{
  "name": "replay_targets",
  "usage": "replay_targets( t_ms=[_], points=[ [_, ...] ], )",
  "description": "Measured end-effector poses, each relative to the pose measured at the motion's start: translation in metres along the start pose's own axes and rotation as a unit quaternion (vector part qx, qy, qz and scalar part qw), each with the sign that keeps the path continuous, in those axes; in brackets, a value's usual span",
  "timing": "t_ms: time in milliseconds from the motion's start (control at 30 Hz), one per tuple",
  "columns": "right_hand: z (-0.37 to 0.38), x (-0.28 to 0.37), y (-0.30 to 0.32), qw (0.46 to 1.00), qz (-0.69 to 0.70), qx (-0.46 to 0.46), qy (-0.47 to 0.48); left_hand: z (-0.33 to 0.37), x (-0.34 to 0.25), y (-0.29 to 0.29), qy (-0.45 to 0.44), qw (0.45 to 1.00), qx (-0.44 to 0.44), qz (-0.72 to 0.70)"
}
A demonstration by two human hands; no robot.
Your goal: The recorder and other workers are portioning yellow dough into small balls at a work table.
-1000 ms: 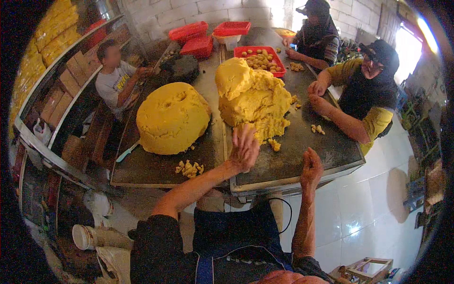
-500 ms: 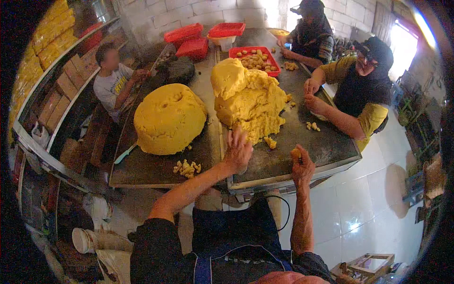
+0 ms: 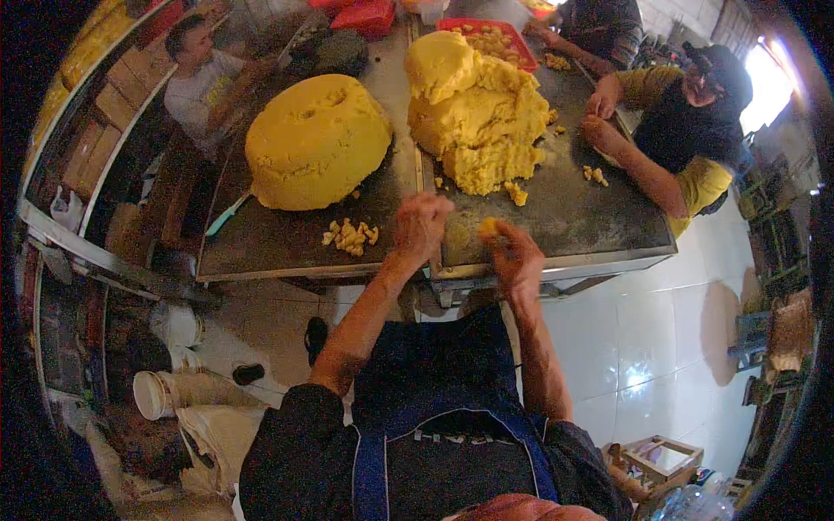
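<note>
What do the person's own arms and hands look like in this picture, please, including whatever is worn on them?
Both forearms are bare from the elbows down, with dark sleeves pushed up above them. The left hand and right hand wear no gloves; no rings, watch or bands can be made out. A dark blue apron with pale stitching along its straps covers the front of the dark top.

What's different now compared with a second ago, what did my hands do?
Both hands pulled back from the broken dough mound toward the near table edge. The left hand, flat and reaching a second ago, is now curled into a fist. The right hand has taken up a small yellow dough piece in its fingertips. The round dough mound and the crumbs stayed put.
</note>
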State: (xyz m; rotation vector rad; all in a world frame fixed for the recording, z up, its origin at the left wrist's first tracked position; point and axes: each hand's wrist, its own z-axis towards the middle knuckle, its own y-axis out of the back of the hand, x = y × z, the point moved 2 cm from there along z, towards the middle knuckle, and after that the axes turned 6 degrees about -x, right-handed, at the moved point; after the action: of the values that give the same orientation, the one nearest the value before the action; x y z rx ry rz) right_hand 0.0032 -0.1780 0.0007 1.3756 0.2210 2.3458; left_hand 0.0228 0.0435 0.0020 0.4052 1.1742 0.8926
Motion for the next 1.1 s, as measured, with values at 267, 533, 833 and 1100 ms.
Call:
replay_targets(
  t_ms=[267, 533, 833, 1100],
  points=[
    [0.002, 0.041, -0.016, 0.941, -0.221, 0.079, 0.244, -0.015, -0.005, -0.013, -0.151, 0.984, 0.022, 0.095],
    [0.023, 0.021, -0.018, 0.98, -0.055, 0.14, 0.131, -0.05, -0.015, -0.006, -0.004, 0.961, -0.044, -0.273],
    [-0.003, 0.045, -0.02, 0.995, -0.004, 0.096, 0.014, -0.018, 0.008, -0.042, 0.043, 0.953, 0.137, -0.268],
    [-0.025, 0.045, -0.011, 0.988, -0.08, 0.015, 0.134, -0.012, -0.026, -0.047, -0.001, 0.952, 0.145, -0.27]
  ],
)
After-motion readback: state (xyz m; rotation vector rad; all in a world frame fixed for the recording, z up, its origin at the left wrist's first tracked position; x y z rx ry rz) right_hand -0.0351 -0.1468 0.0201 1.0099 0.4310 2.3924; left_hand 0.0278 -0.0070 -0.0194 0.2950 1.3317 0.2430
